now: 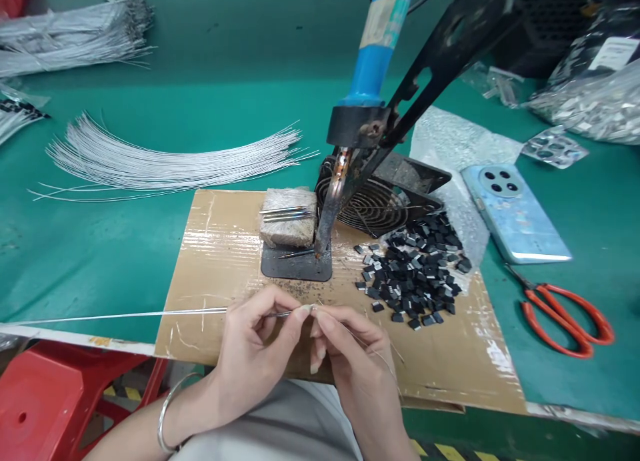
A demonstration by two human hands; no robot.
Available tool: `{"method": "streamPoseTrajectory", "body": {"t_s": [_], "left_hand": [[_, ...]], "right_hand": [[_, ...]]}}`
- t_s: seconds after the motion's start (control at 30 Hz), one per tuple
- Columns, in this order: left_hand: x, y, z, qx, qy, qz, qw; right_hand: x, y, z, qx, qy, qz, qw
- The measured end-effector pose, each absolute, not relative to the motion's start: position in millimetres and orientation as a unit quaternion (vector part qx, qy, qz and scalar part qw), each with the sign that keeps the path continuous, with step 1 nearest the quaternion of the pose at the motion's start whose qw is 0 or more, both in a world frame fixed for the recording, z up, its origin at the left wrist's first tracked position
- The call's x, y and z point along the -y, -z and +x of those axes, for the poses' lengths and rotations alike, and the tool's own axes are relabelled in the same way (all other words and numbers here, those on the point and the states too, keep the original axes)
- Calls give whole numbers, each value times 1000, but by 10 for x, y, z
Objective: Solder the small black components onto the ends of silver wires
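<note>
My left hand (260,357) is closed in a pinch on thin white wires (190,311), whose long ends run out to the left past the cardboard. Its fingertips meet those of my right hand (357,354), also pinching at the same spot. Thin strands (387,362) trail from my right fingers; the exact joint between the fingertips is hidden. Just beyond the hands, a blue-handled soldering iron (373,61) hangs tip down in a black stand arm (440,67). Its tip is over a dark pad (295,266) beside a wrapped block (289,234) with several metal rods on it.
A pile of small black pieces (415,274) lies right on the cardboard (200,247), by a black fan (375,204). Further right are a phone (520,214) and red-handled scissors (565,317). A bundle of white wires (175,167) lies back left, a red stool (50,401) below.
</note>
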State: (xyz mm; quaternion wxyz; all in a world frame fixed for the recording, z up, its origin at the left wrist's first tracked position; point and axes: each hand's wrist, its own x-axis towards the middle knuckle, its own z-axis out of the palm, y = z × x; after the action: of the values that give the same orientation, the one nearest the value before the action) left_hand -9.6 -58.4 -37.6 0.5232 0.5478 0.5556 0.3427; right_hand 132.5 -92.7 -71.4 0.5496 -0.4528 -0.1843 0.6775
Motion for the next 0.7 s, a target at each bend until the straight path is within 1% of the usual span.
{"method": "streamPoseTrajectory", "body": {"t_s": [0.07,0.13,0.2,0.27,0.33,0.4,0.47,0.6,0.7], "left_hand": [[574,384,-108,-560,-339,548,521],[555,385,-124,-566,-332,550,517],[532,378,-136,-570,-326,548,518],[509,367,-138,-571,-325,542,524],[496,353,-134,-572,-329,539,524],[493,342,-131,-572,-333,542,518],[497,333,-134,-573,-340,542,511],[498,324,-146,-576,-344,545,503],[485,324,-145,-574,-342,555,495]], "right_hand": [[924,717,1399,240,-649,-478,542],[888,718,1554,335,-553,-543,535],[816,725,1764,448,-371,-635,509],[725,747,1972,578,-192,-661,438],[644,778,2123,668,-103,-641,364],[595,808,2193,707,-77,-624,324],[582,827,2193,712,-69,-624,316],[628,820,2103,689,-56,-635,346],[679,791,2030,637,-100,-657,391]]}}
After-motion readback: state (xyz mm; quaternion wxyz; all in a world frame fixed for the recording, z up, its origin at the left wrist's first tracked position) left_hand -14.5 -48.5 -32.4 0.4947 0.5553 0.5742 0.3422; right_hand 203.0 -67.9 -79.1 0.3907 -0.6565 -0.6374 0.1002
